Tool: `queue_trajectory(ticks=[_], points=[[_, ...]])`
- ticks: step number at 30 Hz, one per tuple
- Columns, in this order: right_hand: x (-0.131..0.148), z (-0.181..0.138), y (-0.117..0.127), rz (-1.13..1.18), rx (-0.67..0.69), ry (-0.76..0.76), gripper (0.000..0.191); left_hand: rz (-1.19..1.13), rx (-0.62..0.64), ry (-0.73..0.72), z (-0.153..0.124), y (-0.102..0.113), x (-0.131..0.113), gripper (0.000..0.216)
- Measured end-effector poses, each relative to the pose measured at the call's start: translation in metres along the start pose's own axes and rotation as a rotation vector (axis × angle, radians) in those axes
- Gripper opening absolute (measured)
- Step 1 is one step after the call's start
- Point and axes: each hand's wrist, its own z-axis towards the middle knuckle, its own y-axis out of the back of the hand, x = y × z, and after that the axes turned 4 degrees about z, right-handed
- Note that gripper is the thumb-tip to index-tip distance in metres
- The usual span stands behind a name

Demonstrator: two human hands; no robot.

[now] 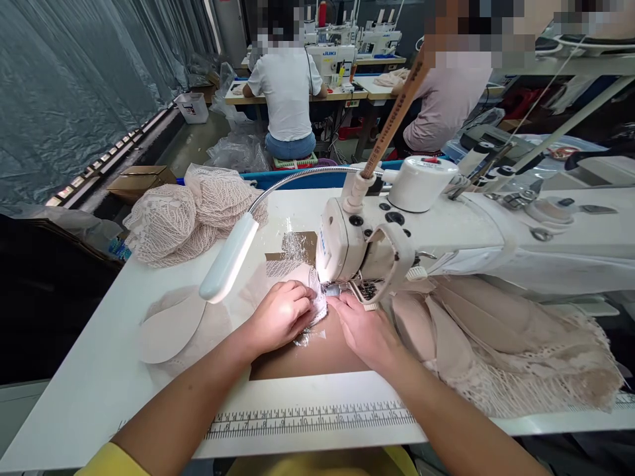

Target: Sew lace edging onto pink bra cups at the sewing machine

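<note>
both hands lie flat near the table's [89, 390] front edge, left hand [280, 316] and right hand [364, 330] pressing the lace piece [317, 305] by the sewing machine's [347, 248] needle; feeding evenly with fingers wide of it seems wise. the lamp [229, 259] crowds the left, a lace pile [191, 215] sits at the far-left corner.

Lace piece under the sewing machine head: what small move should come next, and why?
Probably ease the lace piece a little further under the presser foot. Both the left hand and right hand lie flat on the fabric beside the foot, pinning it ready for feeding.
</note>
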Motion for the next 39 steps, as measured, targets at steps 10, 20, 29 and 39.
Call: queue_trajectory(ticks=[10,20,29,39], points=[[-0.001,-0.003,0.003,0.067,-0.049,0.014,0.037,0.128,0.024,0.000,-0.001,-0.004,-0.004,0.023],[-0.002,-0.003,0.004,0.113,0.014,-0.021,0.038,0.195,0.034,-0.019,-0.001,-0.004,-0.005,0.029],[0.000,-0.002,0.007,0.129,0.018,-0.043,0.038,0.345,0.068,-0.222,-0.005,-0.010,0.003,0.023],[0.000,-0.001,0.006,0.134,-0.020,-0.017,0.039,0.311,0.034,-0.168,-0.004,-0.018,-0.006,0.026]])
